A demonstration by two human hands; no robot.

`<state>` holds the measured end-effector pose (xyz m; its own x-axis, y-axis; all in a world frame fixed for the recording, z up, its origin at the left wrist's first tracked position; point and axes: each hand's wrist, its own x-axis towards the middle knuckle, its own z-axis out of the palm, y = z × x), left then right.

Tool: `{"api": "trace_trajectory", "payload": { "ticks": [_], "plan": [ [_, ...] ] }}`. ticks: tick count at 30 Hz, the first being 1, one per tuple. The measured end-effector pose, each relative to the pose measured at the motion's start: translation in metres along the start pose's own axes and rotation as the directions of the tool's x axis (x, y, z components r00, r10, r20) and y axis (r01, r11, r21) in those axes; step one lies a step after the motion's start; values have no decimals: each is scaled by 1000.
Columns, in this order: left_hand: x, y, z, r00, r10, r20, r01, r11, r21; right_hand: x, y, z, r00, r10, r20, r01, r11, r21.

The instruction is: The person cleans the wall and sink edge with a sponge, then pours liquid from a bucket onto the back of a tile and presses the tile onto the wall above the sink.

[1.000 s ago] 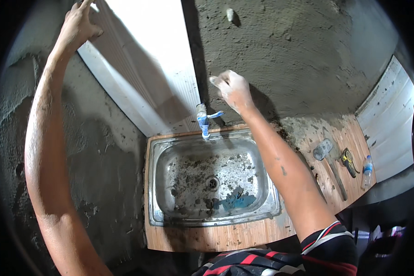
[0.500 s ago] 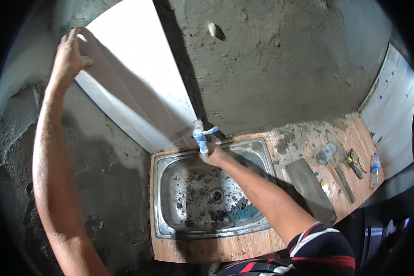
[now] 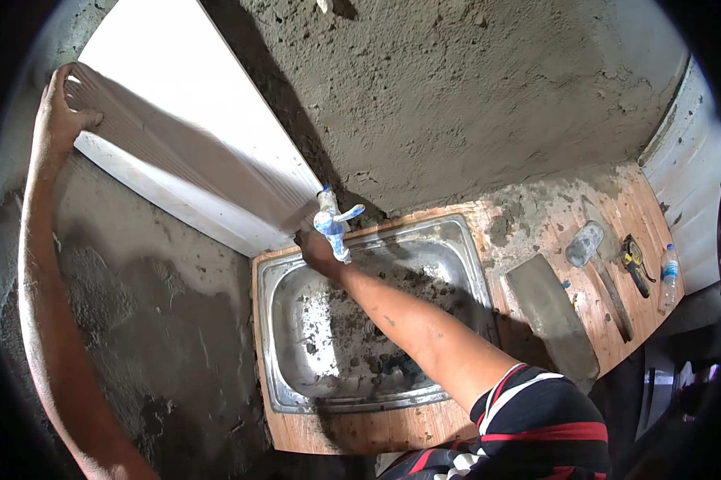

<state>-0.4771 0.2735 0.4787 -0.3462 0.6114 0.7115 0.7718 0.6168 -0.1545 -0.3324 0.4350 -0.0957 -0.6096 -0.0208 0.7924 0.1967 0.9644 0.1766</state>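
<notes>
My left hand [image 3: 64,116] grips the left edge of a tall white ribbed panel [image 3: 168,64] standing at the upper left, its fingers wrapped at the upper part. My right hand [image 3: 316,250] reaches over the steel sink [image 3: 476,280] to the panel's lower end, beside and partly behind a faucet [image 3: 333,226] smeared blue and white; its fingers are hidden. The sink is set in a wooden counter [image 3: 392,430] and is spattered with mortar bits.
Rough grey plaster walls [image 3: 472,96] surround the counter. On its right lie a grey trowel board [image 3: 548,312], a mallet [image 3: 584,244], a yellow-black tool [image 3: 635,264] and a plastic bottle [image 3: 669,276]. A white sheet [image 3: 688,184] stands at the far right.
My right hand has come down from the air above the faucet to behind it, at the panel's foot. My left hand and the panel's upper part now appear further left and lower in view.
</notes>
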Motion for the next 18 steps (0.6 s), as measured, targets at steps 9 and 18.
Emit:
{"api": "trace_trajectory", "payload": {
  "ticks": [9, 18],
  "plan": [
    [0, 14, 5, 991, 121, -59, -117, 990, 76, -3, -2, 31, 910, 364, 197, -411, 738, 535],
    [-31, 26, 6, 984, 48, -170, -35, 997, 74, 34, -5, -39, 705, 337, 624, -706, 409, 578]
  ]
}}
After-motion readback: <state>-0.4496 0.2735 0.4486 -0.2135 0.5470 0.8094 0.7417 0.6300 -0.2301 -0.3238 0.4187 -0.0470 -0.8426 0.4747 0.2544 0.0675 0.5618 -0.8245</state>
